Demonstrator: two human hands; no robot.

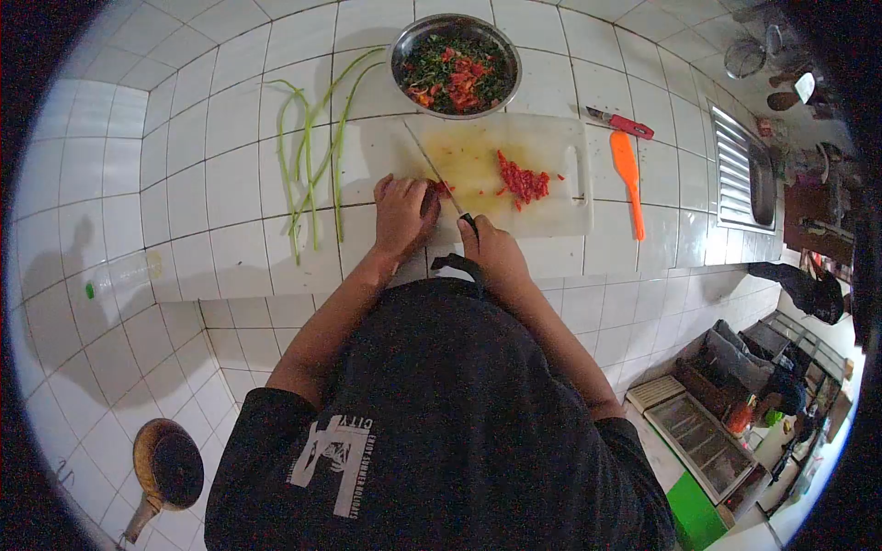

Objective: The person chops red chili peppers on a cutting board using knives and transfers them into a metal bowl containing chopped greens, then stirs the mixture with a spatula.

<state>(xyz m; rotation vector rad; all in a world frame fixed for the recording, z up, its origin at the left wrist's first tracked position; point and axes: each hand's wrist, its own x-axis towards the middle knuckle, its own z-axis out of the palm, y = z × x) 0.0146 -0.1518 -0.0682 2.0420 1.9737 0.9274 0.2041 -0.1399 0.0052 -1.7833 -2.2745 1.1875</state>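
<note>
In my right hand [496, 255] is a knife [435, 169] with a dark handle, its blade slanting up and left across the white cutting board [560, 220]. My left hand [402, 213] is closed at the board's left part, fingers curled over a red vegetable piece [445, 187] that is mostly hidden. The blade lies right beside these fingers. Small chopped red bits [525, 184] form a pile on the right half of the board, where yellowish juice stains the surface. Behind the board stands a metal bowl [513, 87] of chopped dark greens topped with red pieces.
Long green stalks [312, 147] lie on the white tiled counter [216, 174] at the left. To the board's right are an orange spatula [627, 174] and a red-handled cutter [629, 126]. A sink [762, 184] is farther right. A pan [175, 466] hangs at lower left.
</note>
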